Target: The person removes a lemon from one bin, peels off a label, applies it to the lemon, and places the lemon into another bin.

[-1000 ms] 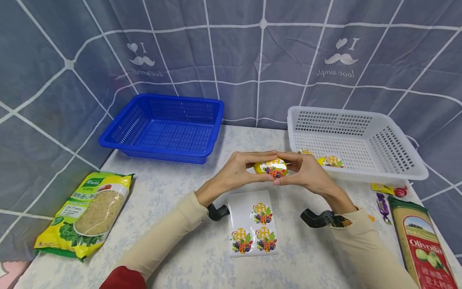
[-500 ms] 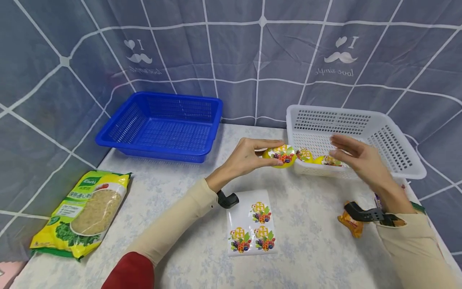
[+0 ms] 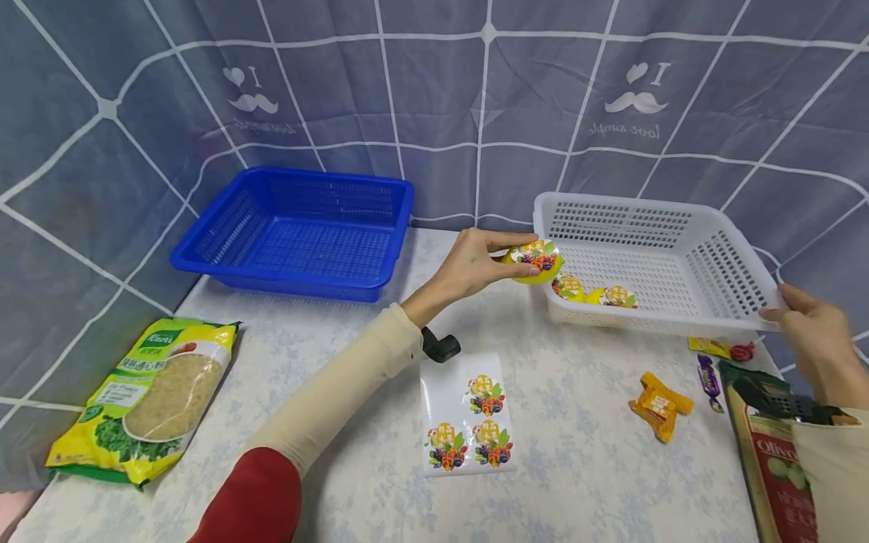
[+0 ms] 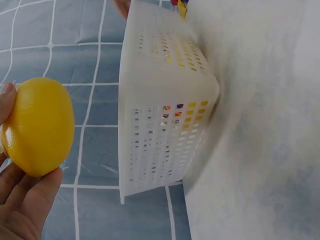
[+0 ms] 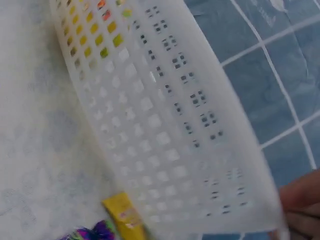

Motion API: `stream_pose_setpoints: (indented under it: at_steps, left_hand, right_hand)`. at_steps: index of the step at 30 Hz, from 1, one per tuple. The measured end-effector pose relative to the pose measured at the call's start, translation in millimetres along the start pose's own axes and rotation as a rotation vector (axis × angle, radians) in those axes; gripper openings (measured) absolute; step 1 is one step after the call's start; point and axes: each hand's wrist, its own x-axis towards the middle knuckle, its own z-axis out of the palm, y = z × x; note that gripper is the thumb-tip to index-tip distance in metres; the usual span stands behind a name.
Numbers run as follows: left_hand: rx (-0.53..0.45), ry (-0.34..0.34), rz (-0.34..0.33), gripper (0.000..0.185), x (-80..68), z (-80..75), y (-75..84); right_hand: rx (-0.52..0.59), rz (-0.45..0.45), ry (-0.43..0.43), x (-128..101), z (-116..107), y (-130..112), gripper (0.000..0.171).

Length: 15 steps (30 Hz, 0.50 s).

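Note:
My left hand (image 3: pixel 468 260) pinches a yellow lemon (image 3: pixel 519 278) between thumb and fingers, just over the left rim of the white plastic basket (image 3: pixel 723 315). A fruit-print sticker (image 3: pixel 536 258) covers the lemon's near side; its plain yellow skin faces the left wrist view. In that basket lie two more stickered lemons, one (image 3: pixel 569 286) at the left corner and the other (image 3: pixel 611 296) beside it. My right hand (image 3: pixel 818 332) grips the basket's right rim, thumb and fingers on either side of the edge. Part of that hand shows at the rim corner in the right wrist view.
A sheet of fruit stickers (image 3: pixel 441 377) lies mid-table. The blue basket (image 3: pixel 292 283) stands back left, a yellow Knorr bag (image 3: pixel 149 400) in front. At right are an orange-wrapped candy (image 3: pixel 658 407), a purple candy (image 3: pixel 709 382), smaller sweets and an Olivoila pack (image 3: pixel 760 452).
My right hand has let go of the lemon and swung right to the basket's far rim. My left hand has carried the lemon right and up to the basket's left edge.

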Motion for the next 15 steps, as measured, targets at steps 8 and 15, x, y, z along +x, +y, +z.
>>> stream_pose_setpoints:
  at_steps: [8, 15]
  left_hand:
    - [0.079, -0.036, -0.04, 0.049, 39.5, 16.2, 3.3]
    - [0.234, -0.106, -0.089, 0.052, 76.1, 46.0, -4.2]
  right_hand:
    - [0.032, -0.014, -0.052, 10.0, 2.8, 9.2, 0.062]
    - [0.065, -0.021, -0.089, 8.3, 4.9, 7.3, 0.063]
